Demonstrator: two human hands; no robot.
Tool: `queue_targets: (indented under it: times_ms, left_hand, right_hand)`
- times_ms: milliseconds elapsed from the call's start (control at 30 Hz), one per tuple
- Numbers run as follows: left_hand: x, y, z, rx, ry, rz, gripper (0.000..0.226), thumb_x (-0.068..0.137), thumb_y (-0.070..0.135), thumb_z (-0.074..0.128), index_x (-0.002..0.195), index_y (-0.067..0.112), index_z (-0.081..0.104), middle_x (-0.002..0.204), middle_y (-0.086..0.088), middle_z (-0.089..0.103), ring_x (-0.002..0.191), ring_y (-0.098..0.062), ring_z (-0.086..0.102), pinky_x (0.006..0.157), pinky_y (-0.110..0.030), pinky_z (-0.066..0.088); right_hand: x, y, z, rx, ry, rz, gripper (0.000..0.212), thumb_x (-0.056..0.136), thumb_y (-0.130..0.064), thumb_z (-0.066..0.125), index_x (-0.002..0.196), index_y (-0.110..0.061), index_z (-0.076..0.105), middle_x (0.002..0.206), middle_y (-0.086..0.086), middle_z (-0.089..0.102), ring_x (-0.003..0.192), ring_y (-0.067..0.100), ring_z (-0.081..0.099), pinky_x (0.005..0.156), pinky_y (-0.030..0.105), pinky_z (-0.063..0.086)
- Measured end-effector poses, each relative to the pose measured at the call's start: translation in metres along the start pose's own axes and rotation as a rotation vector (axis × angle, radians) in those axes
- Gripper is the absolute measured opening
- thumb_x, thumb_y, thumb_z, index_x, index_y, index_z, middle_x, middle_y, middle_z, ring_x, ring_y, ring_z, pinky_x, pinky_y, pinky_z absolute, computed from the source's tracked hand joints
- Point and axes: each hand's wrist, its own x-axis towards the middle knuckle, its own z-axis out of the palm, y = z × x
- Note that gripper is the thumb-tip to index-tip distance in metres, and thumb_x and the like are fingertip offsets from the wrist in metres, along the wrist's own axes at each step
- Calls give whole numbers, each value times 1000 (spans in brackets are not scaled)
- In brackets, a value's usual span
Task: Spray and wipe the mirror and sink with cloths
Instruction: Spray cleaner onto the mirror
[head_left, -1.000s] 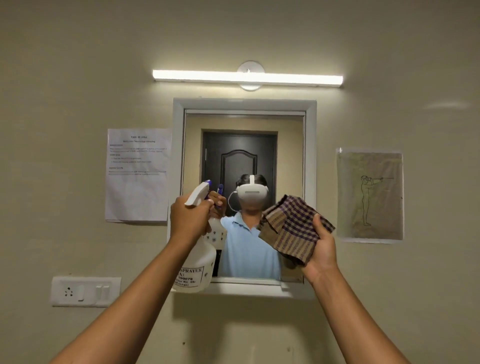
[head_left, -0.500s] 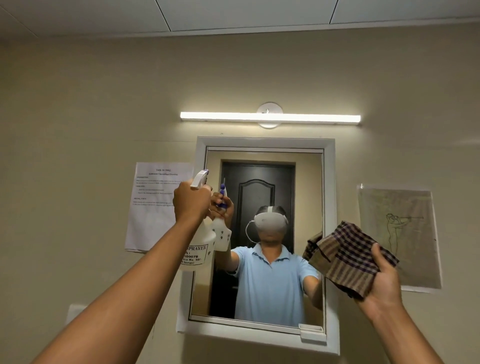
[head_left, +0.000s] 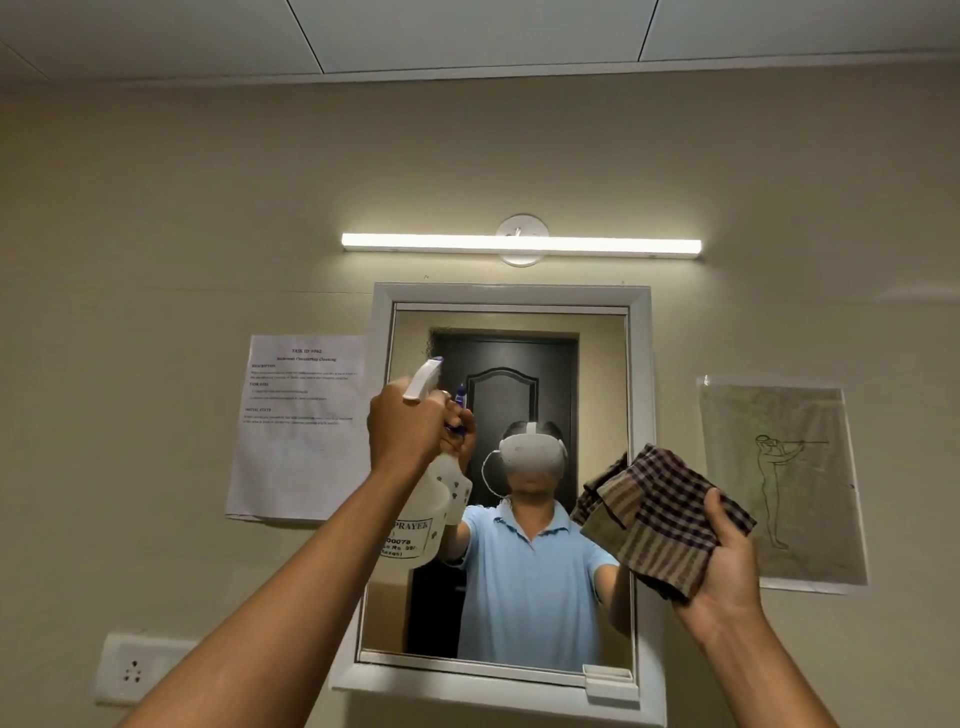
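A white-framed mirror (head_left: 597, 374) hangs on the beige wall straight ahead. My left hand (head_left: 405, 431) grips the neck of a white spray bottle (head_left: 423, 525), nozzle pointed up at the mirror's upper left, close to the glass. My right hand (head_left: 727, 566) holds a brown and purple checked cloth (head_left: 660, 514) bunched up in front of the mirror's right edge, apart from the glass. The glass reflects a person in a blue shirt with a headset. The sink is out of view.
A lit tube light (head_left: 521, 244) runs above the mirror. A printed sheet (head_left: 296, 431) is taped left of it, a line drawing (head_left: 784, 483) right of it. A white socket plate (head_left: 135, 670) sits low on the left wall.
The view has tilted up, bringing the ceiling in. My left hand has raised the bottle toward the mirror's upper left. My right hand has carried the cloth to the mirror's right edge.
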Motion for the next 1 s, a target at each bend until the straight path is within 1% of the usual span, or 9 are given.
queue_targets:
  times_ms: [100,233,333,433,533,633,700,800,1000]
  left_hand:
    - [-13,15,21,-36,-48,50,12,95,12,57,87,22,55,67,4,59,62,-11,61,59,-24,51]
    - [-31,32,55,-67,-148,76,23,92,13,56,76,30,56,78,-9,71,69,-23,70,65,-42,62]
    - [-47,41,78,-88,-232,73,10,88,19,56,81,24,62,76,-13,69,69,-31,69,66,-52,60]
    - [-61,50,97,-88,-262,77,7,88,15,57,83,12,62,71,-7,65,67,-24,67,68,-48,61]
    - [-75,55,108,-77,-266,96,15,92,11,58,86,24,52,69,9,52,66,-8,57,76,-40,61]
    - [-84,51,113,-55,-287,108,20,90,13,58,77,27,52,72,3,59,71,-19,64,75,-44,60]
    - [-90,44,113,-44,-296,100,25,89,12,58,72,29,51,73,-3,62,73,-27,66,71,-44,60]
    - [-99,31,105,-48,-277,97,23,90,12,57,75,30,56,71,-1,61,68,-23,64,61,-38,58]
    - [-94,5,66,-37,-142,8,39,91,10,59,68,39,47,69,4,58,69,-28,66,64,-50,60]
  right_hand:
    - [-1,-2,-3,-2,21,-10,112,23,-61,94,123,-18,67,120,10,72,105,30,71,99,53,50]
    - [-5,-9,-7,44,24,-5,69,49,-54,86,106,-16,77,119,13,71,96,29,74,84,49,59]
    - [-7,-11,-12,24,76,-18,92,42,-56,91,122,-16,69,121,13,71,102,31,72,88,54,56]
    - [-11,-17,-17,58,84,-24,70,69,-52,74,127,-13,64,126,15,68,112,35,66,103,56,46]
    - [-11,-21,-23,57,102,-28,78,60,-51,79,126,-12,65,124,15,69,116,36,64,105,57,44]
    - [-13,-24,-30,77,116,-33,55,86,-47,63,128,-12,63,127,15,67,115,35,63,101,55,47]
    - [-13,-26,-34,86,131,-14,48,94,-46,55,127,-12,63,125,15,68,113,35,64,99,54,48]
    - [-15,-23,-35,88,132,7,46,94,-46,54,124,-12,65,125,15,68,115,35,63,102,55,46]
    - [-16,-2,-19,88,121,31,60,82,-47,60,131,-11,62,127,14,67,119,35,62,107,55,43]
